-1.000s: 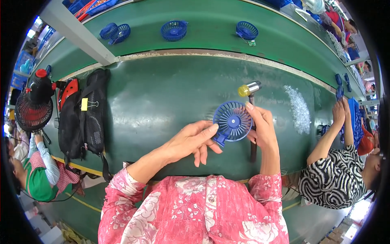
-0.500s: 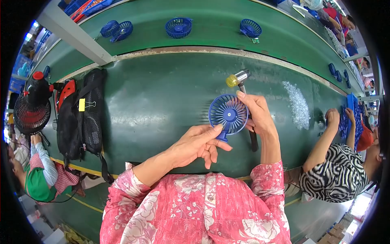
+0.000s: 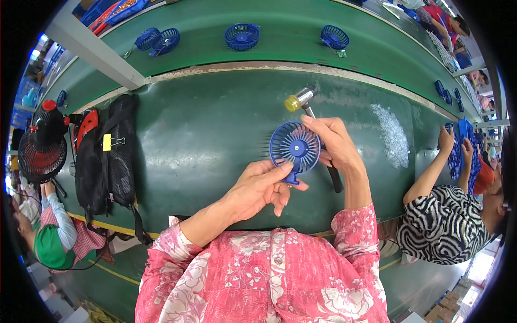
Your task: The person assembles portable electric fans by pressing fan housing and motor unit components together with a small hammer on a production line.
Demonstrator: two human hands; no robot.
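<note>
Between my hands is a blue round fan cage [image 3: 297, 146] with radial slats, a pale hub centre and a short foot at its bottom. My left hand [image 3: 265, 182] pinches that foot, thumb on top. On the cage's right rim, my right hand [image 3: 335, 144] grips with its thumb at the upper edge and its other fingers behind, partly hidden. Under and beyond my right hand lies a mallet [image 3: 302, 99] with a yellow tip, a metal head and a dark handle, resting on the green table [image 3: 199, 145].
A black mesh bag [image 3: 119, 156] with a yellow binder clip lies left, beside a black-and-red desk fan [image 3: 44, 141]. Small clear pieces [image 3: 392, 135] are heaped at right. Several blue fan cages [image 3: 242, 36] sit on the far green belt. A co-worker [image 3: 449, 223] works at right.
Both hands and the fan cage have shifted slightly left and up in view. At right, the co-worker's hand has lifted and now holds a blue fan cage.
</note>
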